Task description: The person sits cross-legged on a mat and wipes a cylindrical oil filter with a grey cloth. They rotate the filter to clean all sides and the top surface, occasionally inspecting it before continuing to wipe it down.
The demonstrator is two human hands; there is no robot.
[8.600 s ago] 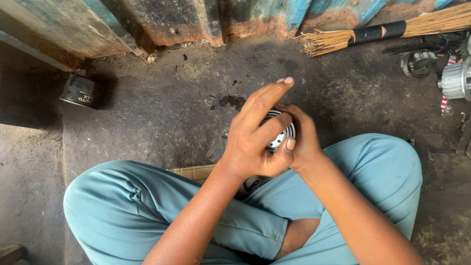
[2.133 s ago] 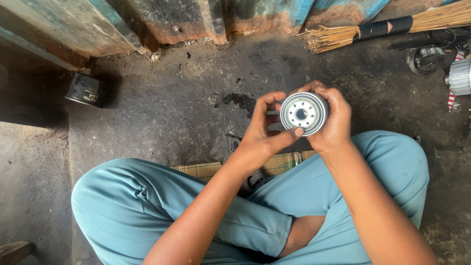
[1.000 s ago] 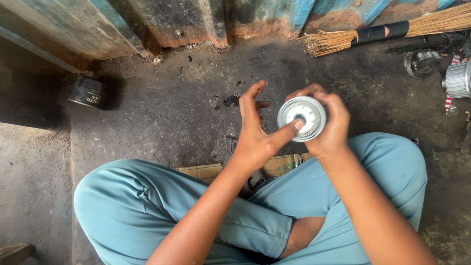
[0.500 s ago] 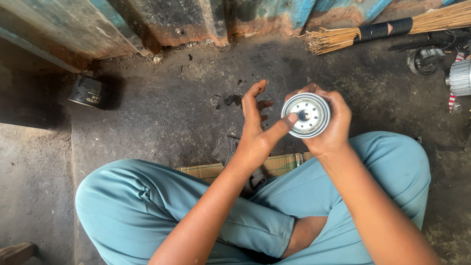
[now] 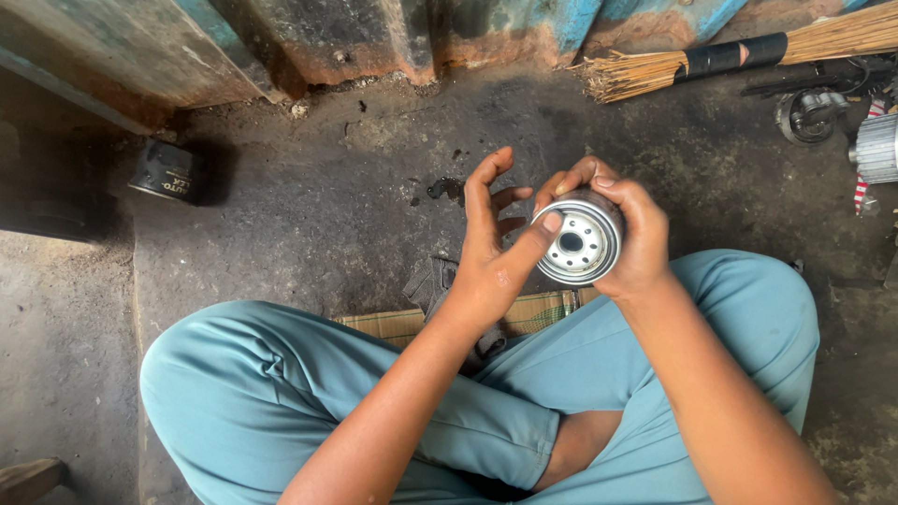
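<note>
I sit cross-legged on a dirty concrete floor. My right hand (image 5: 629, 234) wraps around a round metal filter canister (image 5: 578, 245), its white perforated end plate with a dark centre hole turned toward me. My left hand (image 5: 491, 252) is beside it with fingers spread upward, and its thumb tip rests on the left rim of the end plate. Both hands hover above my knees in light blue trousers.
A dark cylindrical can (image 5: 166, 172) lies on the floor at the left, near a rusty blue metal wall (image 5: 393, 33). A straw broom (image 5: 730, 56) lies at the top right, with metal parts (image 5: 810, 110) and a ribbed silver cylinder (image 5: 877, 148) beside it. Cardboard (image 5: 393, 323) lies under my legs.
The filter's end plate has stayed turned toward me over the last second. My left thumb has slid along its left rim while the fingers stay spread; both hands shifted slightly.
</note>
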